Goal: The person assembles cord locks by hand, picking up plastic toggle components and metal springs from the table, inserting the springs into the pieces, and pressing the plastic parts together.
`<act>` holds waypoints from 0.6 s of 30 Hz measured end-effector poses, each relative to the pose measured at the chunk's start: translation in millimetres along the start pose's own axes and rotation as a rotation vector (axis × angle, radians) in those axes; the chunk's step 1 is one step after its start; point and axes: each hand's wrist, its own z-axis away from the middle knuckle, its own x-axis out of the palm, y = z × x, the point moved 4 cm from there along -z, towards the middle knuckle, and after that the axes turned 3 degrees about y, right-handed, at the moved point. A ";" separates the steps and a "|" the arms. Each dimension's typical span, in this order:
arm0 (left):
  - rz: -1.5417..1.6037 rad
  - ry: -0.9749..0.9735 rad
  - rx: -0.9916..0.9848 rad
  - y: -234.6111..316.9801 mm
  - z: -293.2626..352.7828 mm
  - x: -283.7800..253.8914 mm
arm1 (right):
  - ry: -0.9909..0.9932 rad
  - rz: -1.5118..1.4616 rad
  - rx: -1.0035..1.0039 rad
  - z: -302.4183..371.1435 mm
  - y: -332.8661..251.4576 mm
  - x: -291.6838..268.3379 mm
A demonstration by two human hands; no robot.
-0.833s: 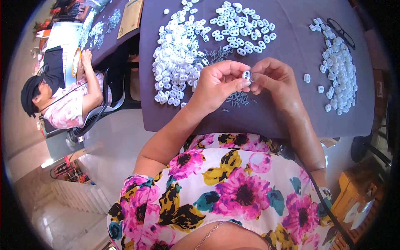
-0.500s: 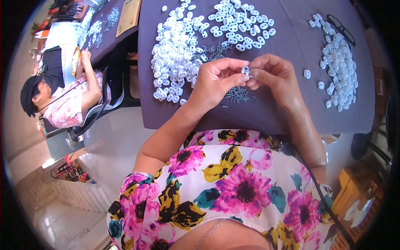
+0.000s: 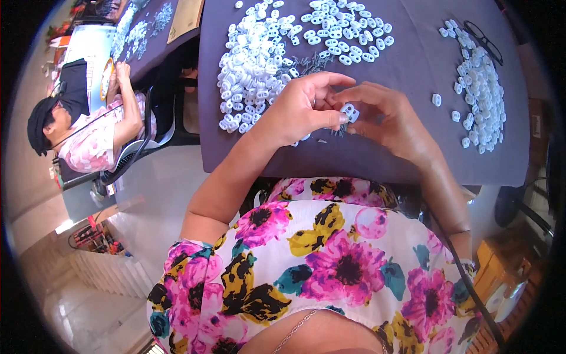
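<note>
A small white, rounded, plastic-looking piece [image 3: 351, 112] with two dark holes is pinched in the left hand [image 3: 299, 111] above a dark cloth-covered table [image 3: 407, 65]; the right hand [image 3: 394, 121] curves beside it, thumb and fingers parted.

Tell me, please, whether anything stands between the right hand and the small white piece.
Nothing visible does: the right hand is curved beside the small white piece, which the left hand holds from the other side. Whether the right hand touches it is unclear.
</note>
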 end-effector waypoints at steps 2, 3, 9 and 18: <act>0.020 -0.012 -0.007 -2.4 -3.8 0.5 | -0.037 -0.023 0.017 -1.2 1.6 0.5; 0.040 -0.024 -0.019 -4.0 -5.2 1.2 | -0.042 -0.025 0.010 -1.2 -0.7 -0.9; 0.070 -0.077 -0.065 -10.1 -3.7 1.0 | -0.046 -0.175 0.036 5.1 6.2 -0.1; 0.157 -0.098 -0.116 -9.5 -2.0 -1.0 | -0.089 -0.269 0.078 4.8 7.3 1.5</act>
